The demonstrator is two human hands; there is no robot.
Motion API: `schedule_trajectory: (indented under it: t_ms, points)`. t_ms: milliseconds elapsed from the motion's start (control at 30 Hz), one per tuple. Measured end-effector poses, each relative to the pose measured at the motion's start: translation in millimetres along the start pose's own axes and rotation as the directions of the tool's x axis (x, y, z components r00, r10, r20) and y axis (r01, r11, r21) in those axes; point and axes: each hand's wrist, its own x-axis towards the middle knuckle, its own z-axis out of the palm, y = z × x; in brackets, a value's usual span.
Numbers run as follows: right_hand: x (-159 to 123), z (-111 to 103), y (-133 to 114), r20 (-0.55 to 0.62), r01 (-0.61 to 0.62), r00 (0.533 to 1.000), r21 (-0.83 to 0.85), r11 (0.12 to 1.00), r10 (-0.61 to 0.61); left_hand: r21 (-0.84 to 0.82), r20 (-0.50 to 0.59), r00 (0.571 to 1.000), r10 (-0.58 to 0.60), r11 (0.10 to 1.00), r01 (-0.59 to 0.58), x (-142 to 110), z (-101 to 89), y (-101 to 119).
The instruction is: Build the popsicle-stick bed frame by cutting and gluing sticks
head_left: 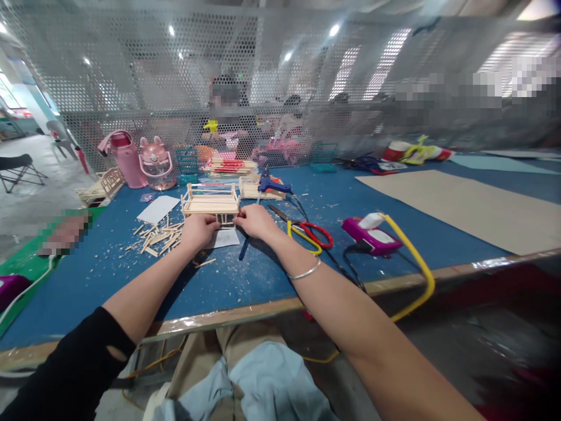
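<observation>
A small model made of light wooden sticks (211,203) stands on the blue table (263,275) in front of me. My left hand (198,230) and my right hand (254,221) are both at its near lower edge, fingers curled and pinching the sticks there. A white paper slip (224,238) lies under the model between my hands. A blue pen-like tool (243,248) lies just beneath my right hand. A silver bangle (305,272) sits on my right wrist.
Loose stick offcuts (158,238) lie left of my hands. Scissors with red and yellow handles (307,233), a blue glue gun (272,186), a purple device with yellow cord (372,234), pink bottles (140,161) and a cardboard sheet (473,210) lie around. A person sits behind the mesh screen (224,117).
</observation>
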Motion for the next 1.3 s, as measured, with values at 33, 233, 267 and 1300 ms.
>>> schedule_trajectory:
  t_ms: [33,233,267,1300]
  points:
    - [0,0,0,0.0,-0.001,1.0,0.001,1.0,0.001,0.002,0.0,1.0,-0.005,1.0,0.005,0,0.0,0]
    - [0,-1,0,-0.005,-0.005,1.0,0.008,1.0,0.005,-0.001,0.004,1.0,-0.02,1.0,0.02,0,0.2,0]
    - [0,0,0,-0.004,-0.006,1.0,0.007,1.0,0.006,-0.003,0.004,1.0,-0.021,1.0,0.021,0,0.2,0]
    - [-72,-28,38,0.091,-0.187,0.967,-0.383,0.905,0.238,-0.027,0.001,1.0,-0.01,1.0,0.01,0,2.6,-2]
